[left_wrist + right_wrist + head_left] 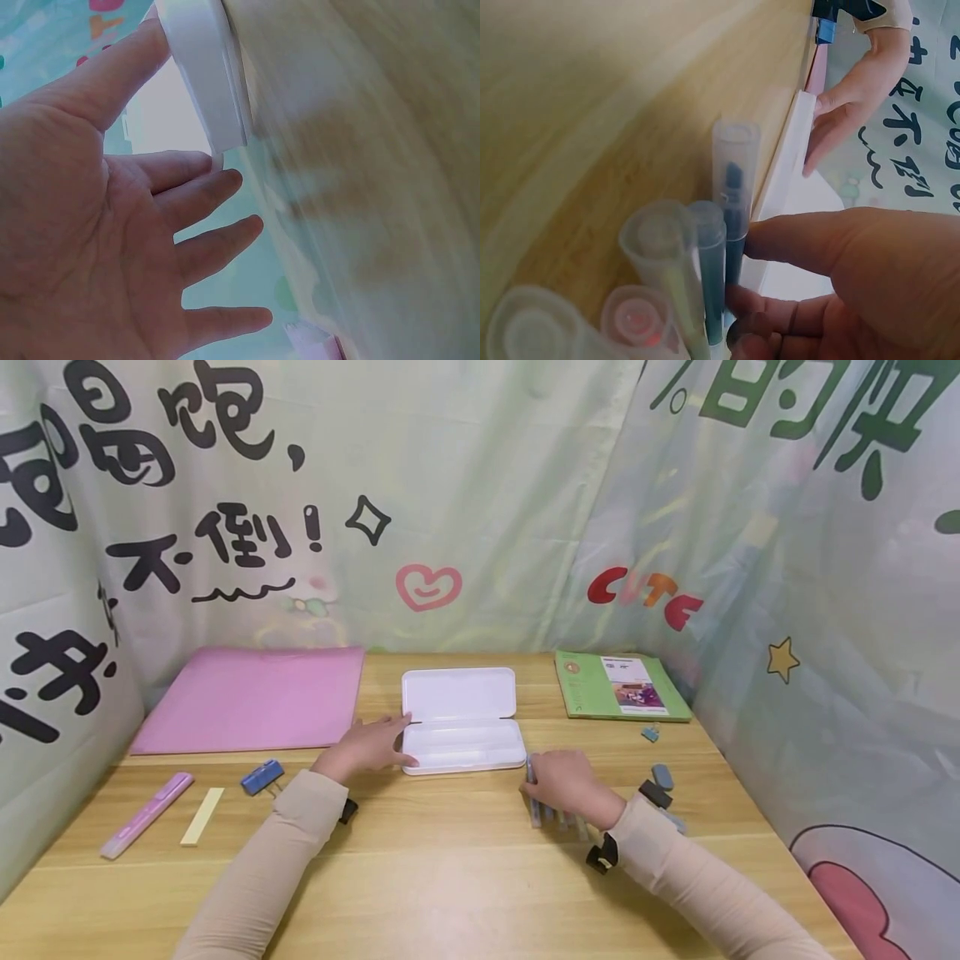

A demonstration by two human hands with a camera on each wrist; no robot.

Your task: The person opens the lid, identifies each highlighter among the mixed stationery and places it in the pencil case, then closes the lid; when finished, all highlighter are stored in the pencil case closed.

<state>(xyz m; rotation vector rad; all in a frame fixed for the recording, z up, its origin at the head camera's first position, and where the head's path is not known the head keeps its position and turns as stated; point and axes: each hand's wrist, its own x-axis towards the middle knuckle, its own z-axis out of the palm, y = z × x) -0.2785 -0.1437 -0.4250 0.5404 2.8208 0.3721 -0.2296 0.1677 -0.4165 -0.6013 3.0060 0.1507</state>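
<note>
A white pencil case (465, 752) lies with its lid (459, 693) folded back, and nothing shows inside it. My left hand (369, 747) rests at its left side, thumb and index finger touching the case, the other fingers extended in the left wrist view. Beside the case's right end, my right hand (568, 785) pinches a dark blue marker (736, 187) with a clear cap between thumb and fingers. Next to it is a row of other capped markers, among them a teal one (712, 270), a yellow-green one (664, 232) and a pink one (639, 319). My right hand partly hides the row.
On the left are a pink mat (255, 697), a pink pen-like stick (147, 816), a pale yellow strip (202, 817) and a blue binder clip (262, 777). A green book (600, 693), a small teal clip (650, 734) and a blue eraser-like block (662, 777) lie right.
</note>
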